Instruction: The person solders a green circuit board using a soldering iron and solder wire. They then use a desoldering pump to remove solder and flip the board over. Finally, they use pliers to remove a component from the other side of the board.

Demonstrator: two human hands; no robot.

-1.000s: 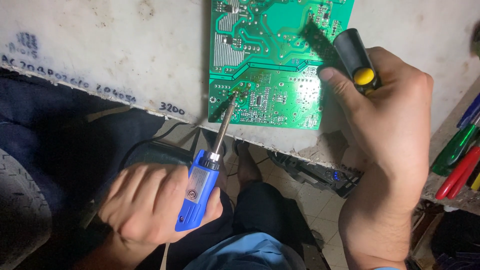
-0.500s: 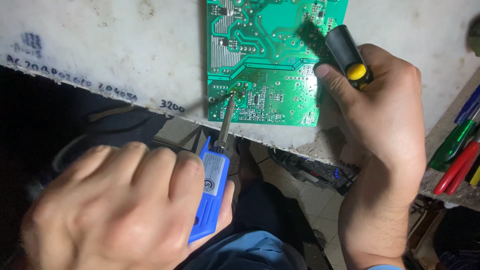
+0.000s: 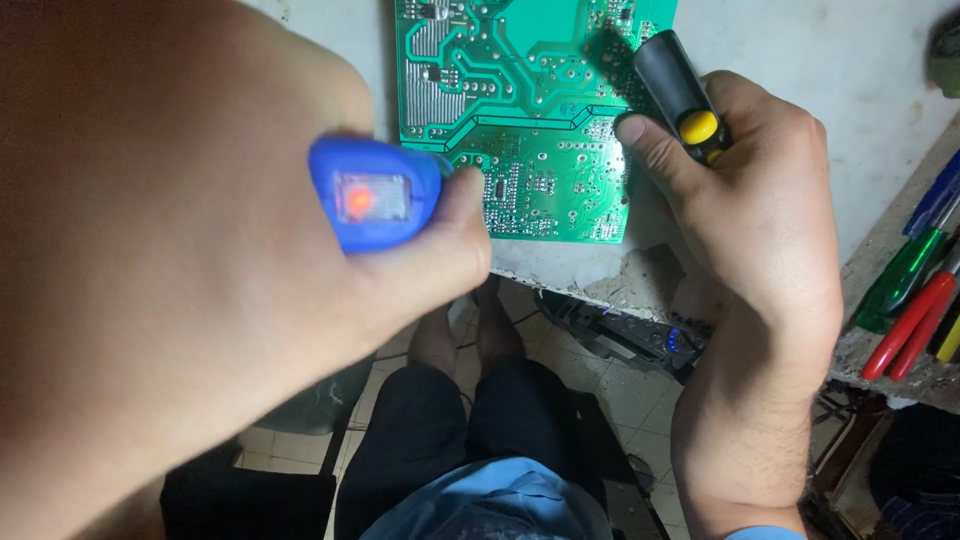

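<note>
While the left hand (image 3: 200, 300) fills most of the view up close, one blue soldering tool (image 3: 375, 195) with a lit orange window is seen clamped in it, near the lower left corner of the single green circuit board (image 3: 530, 130). One black-and-yellow handled tool (image 3: 680, 95) is gripped by the right hand (image 3: 760, 230) over the board's right edge. The board lies close to the white bench (image 3: 820, 60) edge. Several screwdrivers (image 3: 915, 300) are parked far right.
</note>
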